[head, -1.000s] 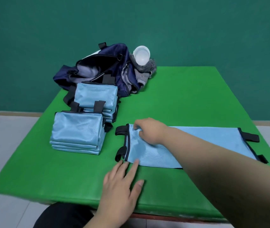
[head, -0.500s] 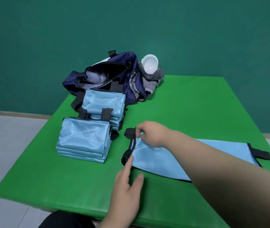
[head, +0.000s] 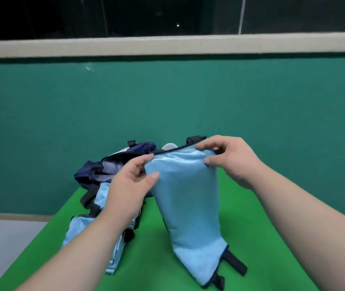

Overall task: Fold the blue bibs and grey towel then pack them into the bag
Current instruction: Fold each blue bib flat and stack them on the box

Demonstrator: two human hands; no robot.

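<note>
Your left hand (head: 128,186) and right hand (head: 231,159) each pinching the top edge of a blue bib (head: 188,198), lifted, lower end on green table (head: 161,248), navy bag (head: 115,164) behind.

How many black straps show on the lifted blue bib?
3. One top strap beside the right hand; two bottom straps at the lower end of the blue bib. Another may be hidden.

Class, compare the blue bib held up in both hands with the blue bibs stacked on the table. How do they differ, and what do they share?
The held bib hangs long, pinched at its top edge by the left hand and right hand; the stacked bibs lie on the table. The held bib is one loose length; the stacked bibs are compact folded rectangles. Both are light blue with black straps.
</note>
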